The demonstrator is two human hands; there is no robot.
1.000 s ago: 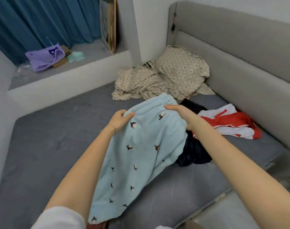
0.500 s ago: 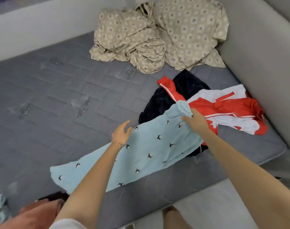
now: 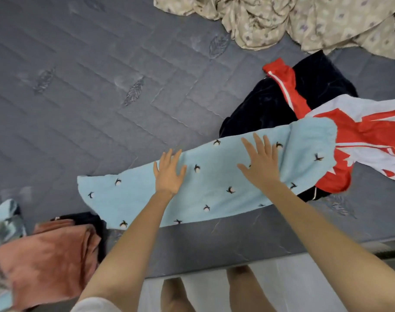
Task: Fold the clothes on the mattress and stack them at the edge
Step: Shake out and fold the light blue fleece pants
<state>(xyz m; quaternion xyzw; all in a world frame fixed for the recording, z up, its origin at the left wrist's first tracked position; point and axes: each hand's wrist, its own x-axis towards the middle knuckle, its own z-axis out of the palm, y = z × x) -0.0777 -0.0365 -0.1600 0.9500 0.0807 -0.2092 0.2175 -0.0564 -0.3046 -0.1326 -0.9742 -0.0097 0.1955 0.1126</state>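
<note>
Left hand (image 3: 168,174) and right hand (image 3: 260,164) press flat, fingers spread, on blue garment (image 3: 214,188).

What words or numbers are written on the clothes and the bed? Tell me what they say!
None: no word, number, label or brand can be read here.
Red and white garment: big red shapes only, which do not read as letters.
Light blue garment: only small dark and white motifs, no writing.
Mattress: stitched leaf patterns, no text.

A home bedroom: a bare grey quilted mattress (image 3: 101,86), crumpled patterned bedding (image 3: 293,21) at the far right, loose clothes (image 3: 316,102) scattered about.
</note>
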